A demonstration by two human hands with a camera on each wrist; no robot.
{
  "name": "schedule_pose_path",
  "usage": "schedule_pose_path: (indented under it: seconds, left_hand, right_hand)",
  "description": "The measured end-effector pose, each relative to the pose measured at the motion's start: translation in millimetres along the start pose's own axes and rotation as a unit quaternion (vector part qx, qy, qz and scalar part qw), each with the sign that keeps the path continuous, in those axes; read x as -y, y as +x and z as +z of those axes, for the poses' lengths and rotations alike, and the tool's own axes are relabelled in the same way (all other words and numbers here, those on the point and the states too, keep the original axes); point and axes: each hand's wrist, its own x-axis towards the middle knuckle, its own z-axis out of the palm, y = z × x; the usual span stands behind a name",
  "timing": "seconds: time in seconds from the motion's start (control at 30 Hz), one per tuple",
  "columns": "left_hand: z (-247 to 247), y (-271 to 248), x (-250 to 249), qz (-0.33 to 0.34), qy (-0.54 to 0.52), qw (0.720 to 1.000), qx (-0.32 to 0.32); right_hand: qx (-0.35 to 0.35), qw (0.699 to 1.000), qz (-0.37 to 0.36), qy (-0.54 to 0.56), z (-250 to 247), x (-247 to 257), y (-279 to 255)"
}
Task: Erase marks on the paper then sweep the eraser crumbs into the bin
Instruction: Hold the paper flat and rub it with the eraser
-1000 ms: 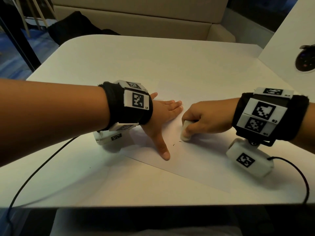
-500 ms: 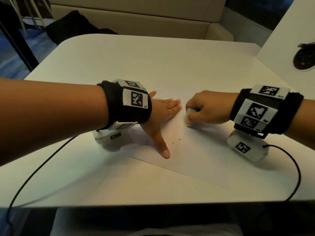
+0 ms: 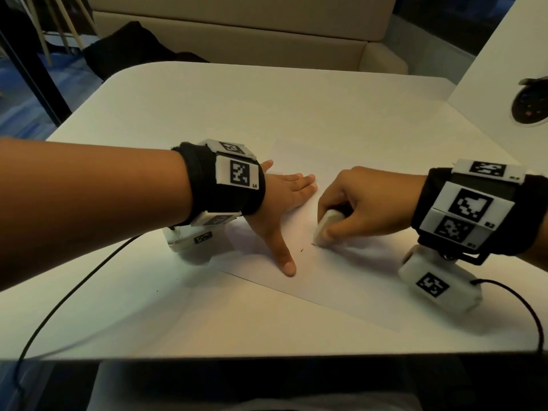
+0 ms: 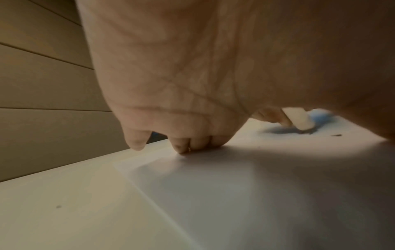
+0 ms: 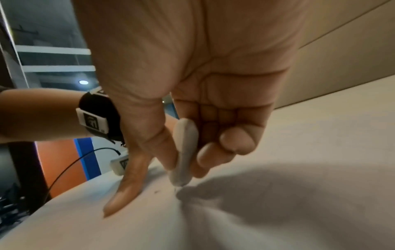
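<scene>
A white sheet of paper (image 3: 335, 280) lies on the white table (image 3: 237, 114). My left hand (image 3: 284, 203) lies flat on the sheet, fingers straight and thumb spread toward me, pressing it down. My right hand (image 3: 353, 209) pinches a white eraser (image 3: 324, 228) between thumb and fingers, its lower tip on the paper. In the right wrist view the eraser (image 5: 184, 152) stands tilted, its tip touching the sheet. Small dark crumbs (image 3: 302, 249) lie between the eraser and my left thumb; in the left wrist view the crumbs (image 4: 336, 135) sit beside the eraser (image 4: 300, 121). No bin is in view.
A beige sofa (image 3: 237, 34) runs behind the table with a dark bag (image 3: 130, 46) on it. A second white table top (image 3: 504, 84) with a round dark socket (image 3: 530, 106) stands at the right. Black cables (image 3: 74, 292) trail from both wrist cameras over the near edge.
My right hand has rubbed the eraser back toward me, from the far position half a second ago to near the crumbs. The left hand has stayed pressed on the sheet.
</scene>
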Motion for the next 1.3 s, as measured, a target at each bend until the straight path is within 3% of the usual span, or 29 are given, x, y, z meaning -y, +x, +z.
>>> schedule_pose_path:
  seconds: [0.13, 0.27, 0.4, 0.57, 0.73, 0.9, 1.03, 1.2, 1.3]
  left_hand:
    - [-3.2, 2.4, 2.5, 0.002, -0.005, 1.000, 0.001]
    - [-3.0, 4.3, 6.2, 0.010, -0.006, 1.000, -0.001]
    - [1.0, 8.1, 10.3, 0.013, -0.013, 1.000, -0.006]
    - [1.2, 9.3, 10.8, 0.015, -0.013, 1.000, 0.002]
    - [1.4, 9.2, 9.2, 0.013, -0.001, 1.000, -0.006]
    - [-0.4, 8.0, 9.9, 0.007, -0.008, 1.000, 0.002]
    - [0.3, 8.3, 10.0, 0.010, 0.000, 1.000, -0.004]
    - [-0.4, 6.7, 9.3, 0.003, -0.004, 1.000, 0.005]
    - [-1.1, 4.9, 7.4, 0.005, 0.004, 1.000, 0.000]
  right_hand:
    - [-0.087, 0.994, 0.020, 0.067, -19.0, -6.3, 6.1]
    - [-0.124, 0.992, 0.007, -0.017, -16.9, -7.6, 13.4]
    - [-0.123, 0.987, -0.016, -0.099, -4.1, -5.8, 18.9]
    - [-0.040, 0.995, -0.076, -0.055, 9.1, 15.2, 5.4]
    - [-0.100, 0.992, -0.026, -0.068, -1.3, -3.7, 14.6]
    - [-0.020, 0.997, -0.076, -0.011, 8.5, 14.5, 3.9]
    - [-0.095, 0.993, -0.030, -0.060, -2.2, -4.2, 16.9]
    - [-0.011, 0.998, -0.063, -0.013, 8.2, 10.9, 3.0]
    - [-0.051, 0.998, -0.026, -0.032, 0.5, -2.2, 9.7]
